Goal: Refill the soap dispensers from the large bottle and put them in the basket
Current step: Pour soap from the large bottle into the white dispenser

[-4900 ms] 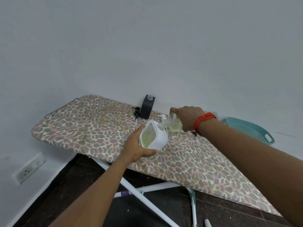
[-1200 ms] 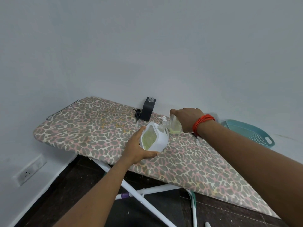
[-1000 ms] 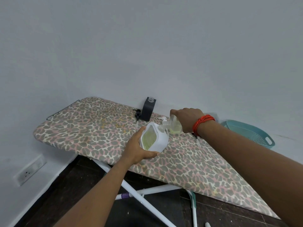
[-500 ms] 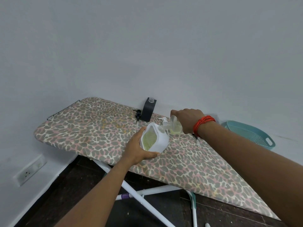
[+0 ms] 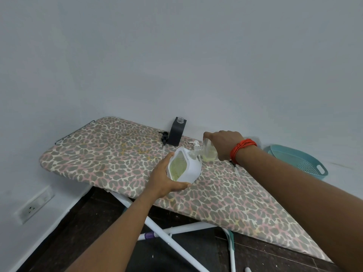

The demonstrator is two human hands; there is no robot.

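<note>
Left hand (image 5: 167, 181) grips tilted white dispenser (image 5: 188, 169) over ironing board (image 5: 110, 154); right hand (image 5: 224, 145) wraps clear bottle (image 5: 209, 154), neck at its opening. Bottle likely light, slick with soap; hold mid-body. 1 black dispenser (image 5: 176, 134) stands uncapped.

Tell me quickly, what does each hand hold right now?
Left hand: grips the white container.
Right hand: grips the clear bottle, tilted toward the container.

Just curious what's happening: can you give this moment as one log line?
step: refill | left hand: holds white dispenser | right hand: tips clear bottle at its mouth | black dispenser: uncapped
</note>
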